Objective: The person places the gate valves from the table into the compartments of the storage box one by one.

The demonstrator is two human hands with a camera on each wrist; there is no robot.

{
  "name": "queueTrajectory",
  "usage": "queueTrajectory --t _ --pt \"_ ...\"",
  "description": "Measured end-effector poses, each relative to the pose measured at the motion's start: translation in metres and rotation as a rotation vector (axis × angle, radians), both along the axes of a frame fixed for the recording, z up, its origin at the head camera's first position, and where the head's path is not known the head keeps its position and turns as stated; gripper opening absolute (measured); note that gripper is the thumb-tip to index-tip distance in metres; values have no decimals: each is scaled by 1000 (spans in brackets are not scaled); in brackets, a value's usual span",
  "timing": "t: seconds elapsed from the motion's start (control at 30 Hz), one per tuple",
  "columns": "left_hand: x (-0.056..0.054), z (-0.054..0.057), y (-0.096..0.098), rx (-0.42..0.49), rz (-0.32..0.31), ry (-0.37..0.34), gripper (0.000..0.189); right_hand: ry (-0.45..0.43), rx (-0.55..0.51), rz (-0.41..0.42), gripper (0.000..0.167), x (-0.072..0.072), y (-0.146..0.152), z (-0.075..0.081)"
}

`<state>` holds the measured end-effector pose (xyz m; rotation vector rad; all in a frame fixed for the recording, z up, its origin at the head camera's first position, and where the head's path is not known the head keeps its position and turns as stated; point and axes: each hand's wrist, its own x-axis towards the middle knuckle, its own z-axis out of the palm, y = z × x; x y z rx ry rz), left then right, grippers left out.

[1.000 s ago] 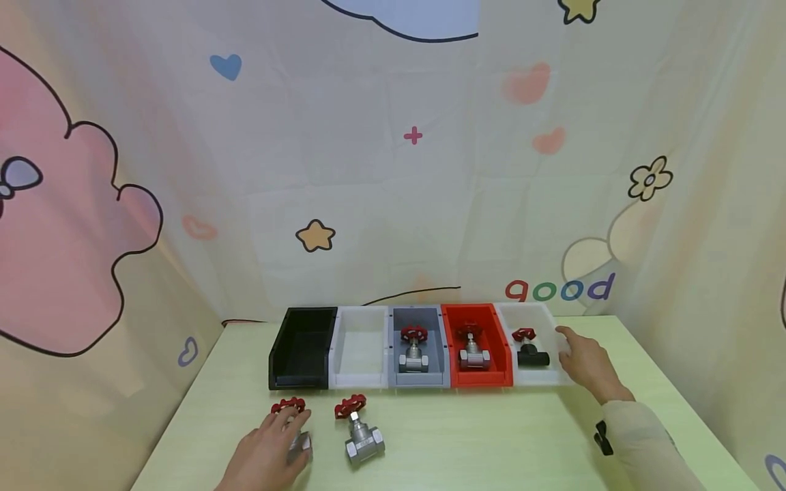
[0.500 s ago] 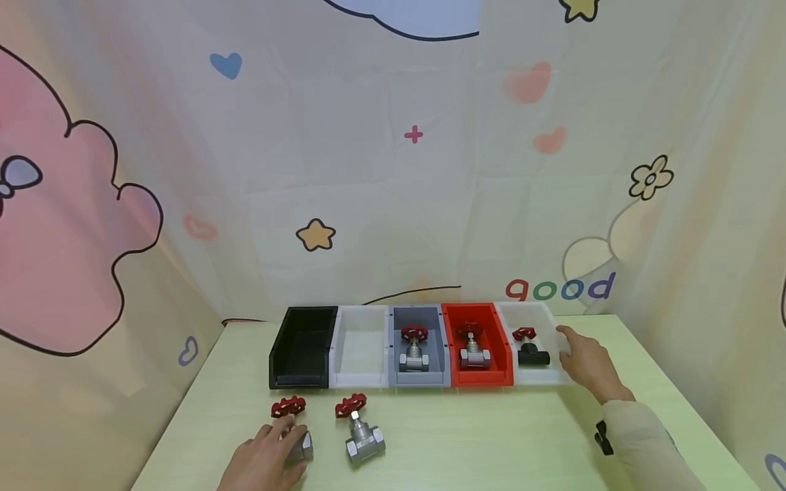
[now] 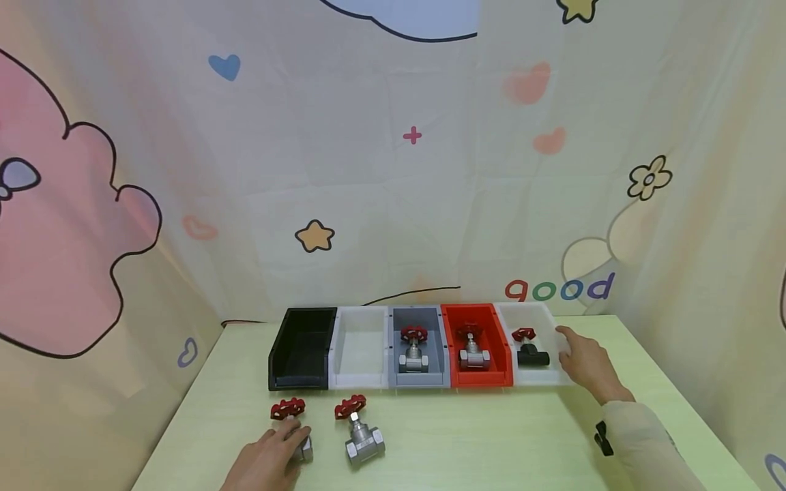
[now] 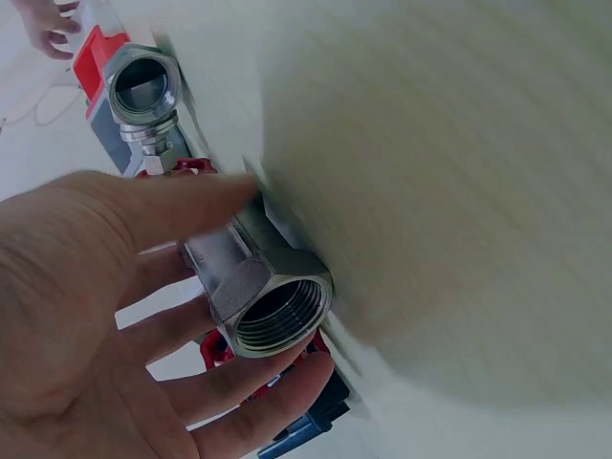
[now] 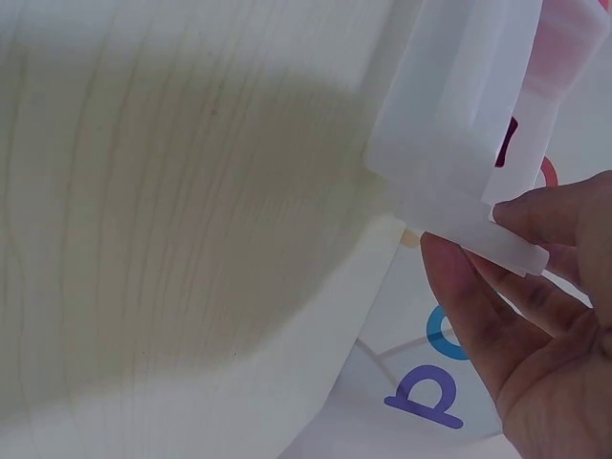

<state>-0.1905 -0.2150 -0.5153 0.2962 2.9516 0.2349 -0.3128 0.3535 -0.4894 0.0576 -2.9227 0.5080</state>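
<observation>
My left hand (image 3: 264,457) lies around the silver body of a gate valve (image 3: 305,451) with a red handwheel, at the front left of the table. In the left wrist view, the thumb lies along one side of this valve (image 4: 273,296) and fingers are on the other, near its threaded opening; the thumb is blurred. Beside it on the table lies a second silver gate valve (image 3: 365,443). My right hand (image 3: 589,365) pinches the side edge of the rightmost white bin (image 5: 445,124) between thumb and fingers. Inside that bin sits a black valve (image 3: 533,356) with a red handwheel.
Bins stand in a row along the table's back: black (image 3: 301,380), white (image 3: 359,378), grey (image 3: 419,378), red (image 3: 482,379) and the gripped white one. The grey and red bins each hold a silver valve. A printed curtain (image 3: 368,170) hangs close behind.
My left hand has slid slightly down from the handwheel onto the valve's body, showing more of the red wheel. My right hand has stayed on the white bin.
</observation>
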Motion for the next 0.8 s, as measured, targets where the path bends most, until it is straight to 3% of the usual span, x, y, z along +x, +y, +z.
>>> queueTrajectory --t 0.8 --pt "-8 -3 0 70 -44 -11 49 9 -27 -5 51 1 -2 -2"
